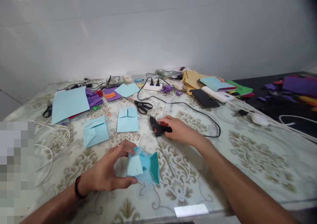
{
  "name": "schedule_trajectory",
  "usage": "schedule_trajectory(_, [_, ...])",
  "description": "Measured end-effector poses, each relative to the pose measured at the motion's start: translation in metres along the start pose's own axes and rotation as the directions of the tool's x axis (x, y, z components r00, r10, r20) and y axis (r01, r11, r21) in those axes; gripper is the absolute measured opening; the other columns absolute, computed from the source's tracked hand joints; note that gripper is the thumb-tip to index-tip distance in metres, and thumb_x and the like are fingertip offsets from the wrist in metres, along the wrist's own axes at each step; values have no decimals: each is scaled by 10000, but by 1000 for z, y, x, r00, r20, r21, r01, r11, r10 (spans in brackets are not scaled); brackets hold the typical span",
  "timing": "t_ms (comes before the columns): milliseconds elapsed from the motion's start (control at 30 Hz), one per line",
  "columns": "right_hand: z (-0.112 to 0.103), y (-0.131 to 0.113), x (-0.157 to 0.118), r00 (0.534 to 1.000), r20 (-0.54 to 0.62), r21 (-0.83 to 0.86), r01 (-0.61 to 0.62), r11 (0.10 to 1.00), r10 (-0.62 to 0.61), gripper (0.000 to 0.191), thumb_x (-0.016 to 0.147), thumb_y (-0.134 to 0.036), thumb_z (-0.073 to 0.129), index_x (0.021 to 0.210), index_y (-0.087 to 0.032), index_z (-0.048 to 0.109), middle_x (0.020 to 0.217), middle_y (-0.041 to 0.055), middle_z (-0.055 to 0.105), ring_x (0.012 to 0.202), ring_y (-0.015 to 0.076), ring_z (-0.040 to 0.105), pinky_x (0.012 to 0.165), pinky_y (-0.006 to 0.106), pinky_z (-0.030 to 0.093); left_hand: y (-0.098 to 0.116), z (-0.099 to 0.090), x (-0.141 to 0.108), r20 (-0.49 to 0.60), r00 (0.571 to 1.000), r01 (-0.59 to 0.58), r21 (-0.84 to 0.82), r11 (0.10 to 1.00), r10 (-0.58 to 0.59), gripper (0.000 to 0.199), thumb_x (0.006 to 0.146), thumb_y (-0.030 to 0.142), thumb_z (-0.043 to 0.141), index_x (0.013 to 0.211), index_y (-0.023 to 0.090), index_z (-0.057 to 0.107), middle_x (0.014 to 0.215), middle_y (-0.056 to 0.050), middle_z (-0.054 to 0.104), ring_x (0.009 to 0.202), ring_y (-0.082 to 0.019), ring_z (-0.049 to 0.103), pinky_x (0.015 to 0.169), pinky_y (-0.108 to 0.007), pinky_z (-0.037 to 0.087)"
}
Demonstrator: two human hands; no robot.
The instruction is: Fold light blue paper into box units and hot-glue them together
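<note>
My left hand (112,168) grips a folded light-blue paper box (143,166) between thumb and fingers, its far side standing partly open. Around the handle of a black glue gun (159,126) my right hand (179,130) is closed; the gun lies low over the table, nozzle end toward the left. Two more folded light-blue papers, one (96,131) at the left and another (127,120) nearer the middle, lie flat beyond my left hand. Black-handled scissors (143,107) rest behind them.
A black cord (193,108) loops from the white power strip (152,86) around the right side. Light-blue sheets (70,103) and purple strips (93,98) lie at the back left. A phone (204,98), a white power bank (218,94) and coloured paper (218,83) sit at the back right.
</note>
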State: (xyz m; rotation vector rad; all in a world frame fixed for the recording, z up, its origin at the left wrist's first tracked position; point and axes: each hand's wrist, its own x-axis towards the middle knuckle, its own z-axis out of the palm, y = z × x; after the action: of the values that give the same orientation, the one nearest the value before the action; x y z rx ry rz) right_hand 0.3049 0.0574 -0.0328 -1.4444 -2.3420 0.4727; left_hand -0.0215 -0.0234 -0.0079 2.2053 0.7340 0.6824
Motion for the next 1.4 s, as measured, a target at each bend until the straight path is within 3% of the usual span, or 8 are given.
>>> schedule_trajectory(133, [0, -6, 8, 998, -65, -24, -22, 999, 21, 435, 716, -32, 659, 1128, -159, 716, 1129, 117, 742, 1005, 258, 701, 880, 311, 520, -2, 0, -2, 2, 999, -39, 45, 998, 39, 570, 808, 336, 834, 1269, 259, 507, 1363, -138, 609, 1243, -320, 614, 1032, -438, 516])
schedule_trajectory(267, [-16, -19, 2, 946, -249, 46, -202, 978, 207, 126, 819, -200, 640, 896, -159, 730, 838, 66, 743, 713, 215, 658, 615, 270, 464, -1, 0, -1, -11, 997, -72, 69, 995, 72, 589, 804, 328, 844, 1271, 264, 490, 1363, -138, 607, 1258, -321, 612, 1034, -442, 520])
schedule_trajectory(367, [-28, -29, -10, 940, -182, 210, -249, 945, 288, 301, 880, -450, 623, 804, -174, 718, 647, 17, 665, 606, 209, 610, 523, 272, 421, 1, -1, 1, -30, 995, -89, 92, 992, 92, 567, 811, 333, 842, 1251, 254, 493, 1346, -145, 618, 1257, -321, 620, 1023, -439, 535])
schedule_trajectory(500, [-37, -46, -24, 989, -110, 349, -57, 935, 102, 252, 879, -468, 645, 849, -225, 699, 758, 8, 697, 706, 212, 646, 596, 277, 485, 0, -3, 1, -47, 997, -60, 156, 986, 68, 531, 824, 336, 833, 1238, 244, 514, 1360, -154, 615, 1232, -318, 643, 1007, -436, 555])
schedule_trajectory(567, [-39, -55, -27, 997, -66, 403, 53, 914, -29, 238, 892, -435, 660, 789, -222, 636, 720, -5, 639, 641, 172, 589, 572, 263, 456, -2, -3, 0, -54, 996, -60, 181, 982, 71, 536, 827, 328, 829, 1256, 246, 518, 1378, -159, 601, 1227, -319, 651, 999, -433, 563])
schedule_trajectory(733, [-39, -68, -28, 972, -53, 447, 227, 865, -228, 230, 882, -305, 674, 705, -199, 571, 691, -20, 544, 614, 136, 502, 576, 266, 389, -4, -1, -1, -52, 992, -96, 242, 965, 111, 551, 843, 315, 815, 1297, 250, 509, 1400, -169, 579, 1224, -318, 657, 985, -428, 579])
schedule_trajectory(967, [-30, -69, -28, 962, -76, 429, 269, 862, -262, 251, 822, -181, 640, 640, -208, 469, 666, -30, 487, 629, 135, 476, 596, 268, 358, -4, 0, -2, -53, 986, -130, 328, 936, 155, 531, 878, 339, 781, 1311, 234, 492, 1396, -187, 569, 1126, -295, 701, 920, -415, 619])
schedule_trajectory(1400, [-26, -72, -27, 968, -53, 425, 244, 872, -245, 270, 792, -151, 640, 642, -206, 422, 661, -43, 461, 628, 123, 471, 607, 257, 332, -6, 2, -5, -55, 985, -131, 393, 910, 165, 521, 880, 343, 771, 1304, 224, 493, 1401, -184, 563, 1019, -258, 717, 856, -393, 639])
